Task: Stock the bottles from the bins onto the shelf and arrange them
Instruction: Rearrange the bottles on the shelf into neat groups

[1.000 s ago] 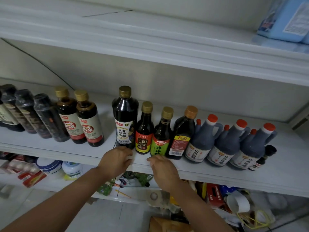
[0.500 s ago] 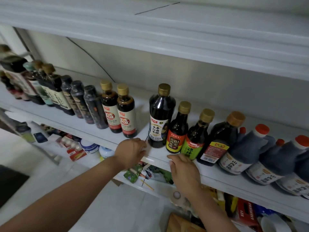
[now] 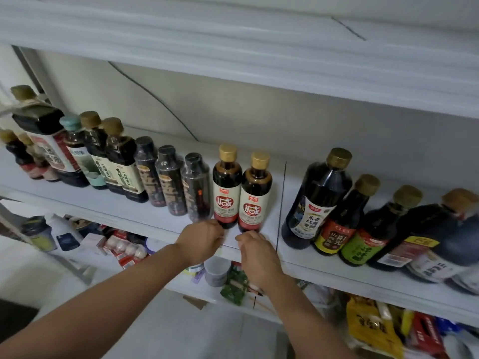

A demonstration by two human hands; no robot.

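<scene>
Where shelf (image 3: 116, 206) ends, left hand (image 3: 201, 239), right hand (image 3: 256, 252) rest.

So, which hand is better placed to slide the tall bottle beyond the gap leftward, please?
Probably the right hand: it lies nearer the tall bottle; the left hand sits farther off.

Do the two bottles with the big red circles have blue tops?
No, the left red-label bottle and the right red-label bottle both have gold tops.
</scene>
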